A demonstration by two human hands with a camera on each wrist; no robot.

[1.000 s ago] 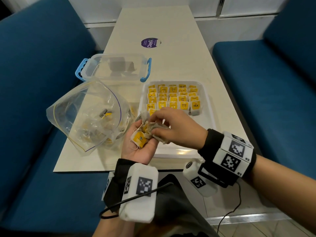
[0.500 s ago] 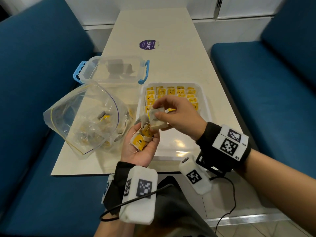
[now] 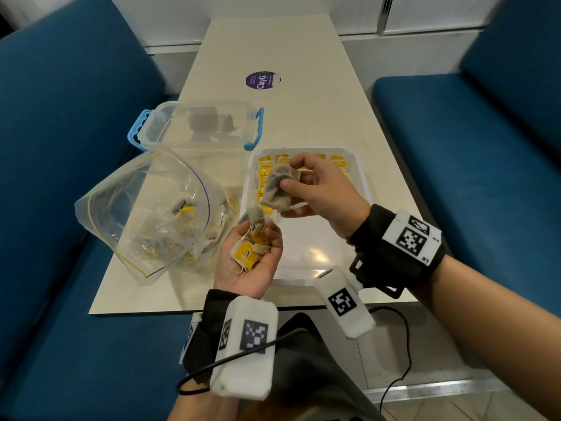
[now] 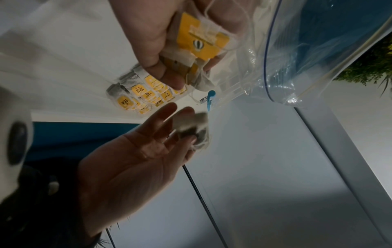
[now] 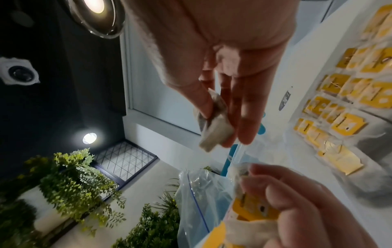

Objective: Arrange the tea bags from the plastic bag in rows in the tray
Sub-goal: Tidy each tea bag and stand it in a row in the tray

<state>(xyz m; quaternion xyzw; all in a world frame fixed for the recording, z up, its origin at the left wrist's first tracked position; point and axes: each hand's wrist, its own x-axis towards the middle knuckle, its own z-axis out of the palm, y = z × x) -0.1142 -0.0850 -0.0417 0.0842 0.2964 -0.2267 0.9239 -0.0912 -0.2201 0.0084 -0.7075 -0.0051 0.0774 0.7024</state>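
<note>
My right hand (image 3: 299, 185) pinches one grey tea bag (image 3: 277, 186) between thumb and fingers, raised above the left side of the white tray (image 3: 321, 253); the same tea bag (image 5: 214, 132) shows in the right wrist view. Rows of yellow-tagged tea bags (image 3: 265, 173) fill the tray's far end. My left hand (image 3: 252, 256), palm up at the tray's near left corner, cups a small bunch of tea bags (image 3: 247, 253) with yellow tags (image 4: 201, 42). The clear plastic bag (image 3: 151, 208) lies open to the left with more tea bags inside.
A clear lidded box with blue handles (image 3: 200, 126) stands behind the plastic bag and tray. A purple sticker (image 3: 261, 80) marks the table (image 3: 303, 56) farther back. Blue bench seats (image 3: 470, 147) flank the table on both sides.
My right hand has taken one tea bag out of the bunch in my left palm and lifted it up and away over the tray. The left hand has stayed put.
</note>
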